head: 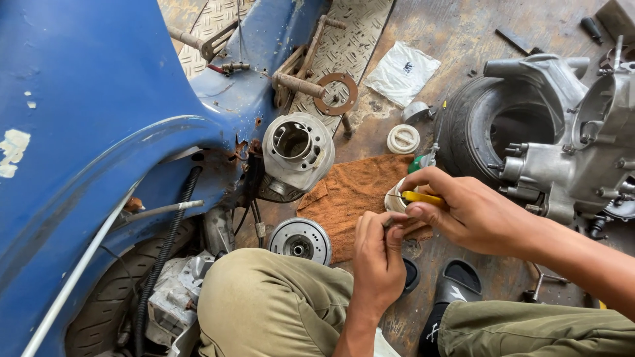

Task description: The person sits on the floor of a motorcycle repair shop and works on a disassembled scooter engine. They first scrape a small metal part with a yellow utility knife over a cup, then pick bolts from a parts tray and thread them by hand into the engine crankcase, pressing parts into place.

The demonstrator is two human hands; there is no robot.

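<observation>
My right hand [466, 210] grips a yellow-handled tool [423, 197] and presses its tip toward a small round white part [395, 198] held over a brown cloth [354, 195]. My left hand [378, 258] pinches a small dark piece at its fingertips, right beside the tool tip and the white part. Both hands work close together above the cloth. What exactly the left fingers hold is too small to tell.
A blue scooter body [99, 119] fills the left. A grey finned cylinder [297, 152] and a round metal disc [301, 240] lie by the cloth. An engine case with a tyre [549, 145] stands at right. A white ring [403, 139], a plastic bag [401, 73] and a rusty gasket [336, 94] lie on the floor.
</observation>
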